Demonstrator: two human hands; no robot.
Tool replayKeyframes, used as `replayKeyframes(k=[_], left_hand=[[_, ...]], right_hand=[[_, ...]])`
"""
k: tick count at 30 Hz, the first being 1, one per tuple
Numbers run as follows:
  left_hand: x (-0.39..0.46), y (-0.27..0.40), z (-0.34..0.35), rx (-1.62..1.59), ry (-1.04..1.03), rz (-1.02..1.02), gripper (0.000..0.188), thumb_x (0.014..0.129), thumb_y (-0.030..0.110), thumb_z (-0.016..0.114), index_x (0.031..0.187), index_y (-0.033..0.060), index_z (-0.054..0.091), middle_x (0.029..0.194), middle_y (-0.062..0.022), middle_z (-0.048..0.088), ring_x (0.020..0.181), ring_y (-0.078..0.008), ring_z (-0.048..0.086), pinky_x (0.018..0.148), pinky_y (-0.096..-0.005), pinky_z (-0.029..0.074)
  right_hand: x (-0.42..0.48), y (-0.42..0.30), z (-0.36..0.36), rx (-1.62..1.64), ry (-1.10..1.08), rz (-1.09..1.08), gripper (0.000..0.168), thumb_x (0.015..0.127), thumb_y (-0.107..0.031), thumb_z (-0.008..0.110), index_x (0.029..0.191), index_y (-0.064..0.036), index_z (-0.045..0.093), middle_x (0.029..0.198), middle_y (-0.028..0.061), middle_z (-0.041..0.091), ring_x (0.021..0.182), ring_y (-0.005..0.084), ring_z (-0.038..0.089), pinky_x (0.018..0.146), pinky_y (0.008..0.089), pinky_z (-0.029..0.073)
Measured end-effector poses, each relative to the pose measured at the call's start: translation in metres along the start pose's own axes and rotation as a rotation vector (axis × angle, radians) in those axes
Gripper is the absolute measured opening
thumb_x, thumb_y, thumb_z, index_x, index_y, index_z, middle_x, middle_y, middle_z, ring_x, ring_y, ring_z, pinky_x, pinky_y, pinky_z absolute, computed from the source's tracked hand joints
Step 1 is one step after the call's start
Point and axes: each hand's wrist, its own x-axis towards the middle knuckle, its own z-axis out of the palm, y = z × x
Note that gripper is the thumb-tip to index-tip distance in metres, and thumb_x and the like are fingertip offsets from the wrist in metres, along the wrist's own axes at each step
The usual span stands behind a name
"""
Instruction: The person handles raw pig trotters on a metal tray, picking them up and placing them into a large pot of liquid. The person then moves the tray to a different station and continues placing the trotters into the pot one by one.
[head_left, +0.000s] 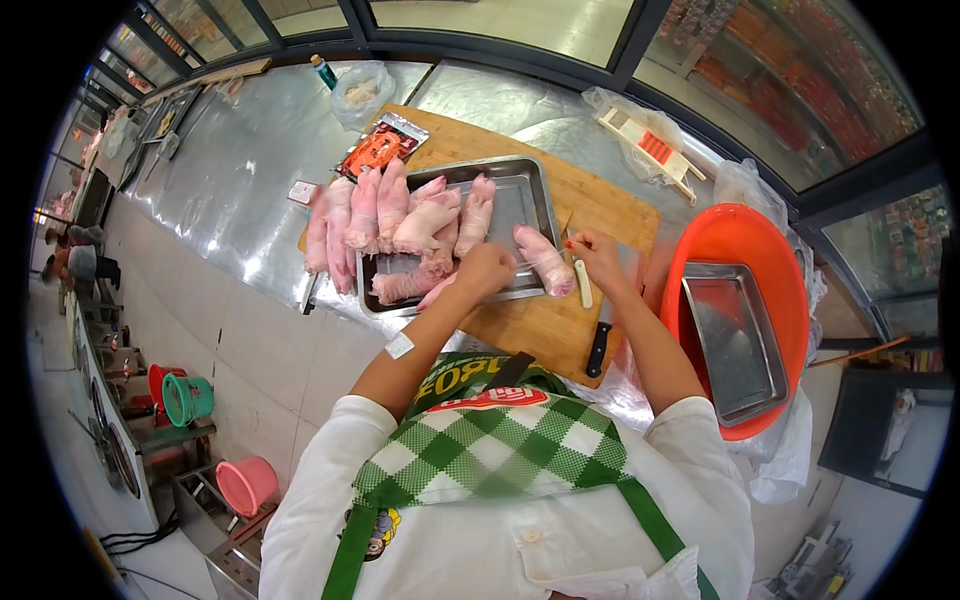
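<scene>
Pale string runs between my two hands across a pig's trotter, which lies at the right rim of a metal tray. My left hand is closed on one end of the string, over the tray. The fingers of my right hand pinch the other end, right of the trotter. Several more trotters lie in the tray and over its left side, some wound with string. Beneath the tray is a wooden cutting board. A knife with a cream handle and one with a black handle lie near my right hand.
An orange tub holding another metal tray stands at right. A printed food pouch, a plastic bag and a small bottle are beyond the trotters. A wooden slicer-like board lies by the window frame.
</scene>
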Motion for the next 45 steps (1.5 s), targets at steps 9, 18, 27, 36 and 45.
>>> replayKeyframes(k=[9, 18, 27, 36, 45], left_hand=[[-0.002, 0.01, -0.009, -0.377, -0.015, -0.105, 0.013, 0.077, 0.015, 0.056, 0.077, 0.0025, 0.062, 0.077, -0.0106, 0.064, 0.07, -0.02, 0.06, 0.066, -0.0362, 0.046], [0.017, -0.003, 0.024, -1.902, -0.22, -0.385, 0.016, 0.082, 0.012, 0.049, 0.09, 0.0017, 0.057, 0.085, -0.0134, 0.063, 0.083, -0.0257, 0.062, 0.085, -0.0458, 0.05], [0.025, -0.009, 0.042, -1.807, -0.245, -0.163, 0.014, 0.084, 0.024, 0.049, 0.079, 0.0137, 0.057, 0.072, 0.0017, 0.058, 0.066, -0.0105, 0.054, 0.064, -0.0257, 0.043], [0.032, 0.007, 0.035, -1.687, -0.03, -0.134, 0.004, 0.084, 0.012, 0.052, 0.085, 0.0089, 0.049, 0.067, -0.001, 0.048, 0.061, -0.0119, 0.048, 0.061, -0.0274, 0.041], [0.034, -0.014, 0.049, -1.442, 0.062, -0.134, 0.005, 0.078, 0.002, 0.05, 0.076, 0.0064, 0.049, 0.059, -0.0009, 0.046, 0.046, -0.0108, 0.042, 0.043, -0.0253, 0.033]], right_hand=[[0.0, -0.012, 0.004, 0.377, 0.042, 0.184, 0.016, 0.088, -0.013, 0.053, 0.089, -0.001, 0.063, 0.081, 0.0039, 0.065, 0.068, 0.0065, 0.056, 0.055, 0.0196, 0.042], [0.016, -0.019, 0.023, 0.736, -0.243, 0.298, 0.014, 0.088, -0.015, 0.049, 0.09, -0.004, 0.059, 0.056, -0.0045, 0.045, 0.048, 0.0055, 0.042, 0.043, 0.0201, 0.034], [0.02, -0.016, 0.018, 0.664, -0.34, 0.279, 0.012, 0.087, -0.013, 0.051, 0.08, -0.004, 0.055, 0.054, -0.0048, 0.039, 0.044, 0.0059, 0.035, 0.042, 0.02, 0.028], [0.019, -0.023, 0.016, 0.558, -0.372, 0.223, 0.013, 0.089, -0.012, 0.049, 0.079, -0.007, 0.054, 0.055, -0.0062, 0.038, 0.045, 0.0044, 0.032, 0.042, 0.0195, 0.023], [0.021, -0.006, 0.024, 0.292, -0.357, 0.034, 0.015, 0.088, -0.008, 0.047, 0.076, -0.008, 0.056, 0.058, -0.007, 0.043, 0.047, 0.0024, 0.035, 0.043, 0.0191, 0.025]])
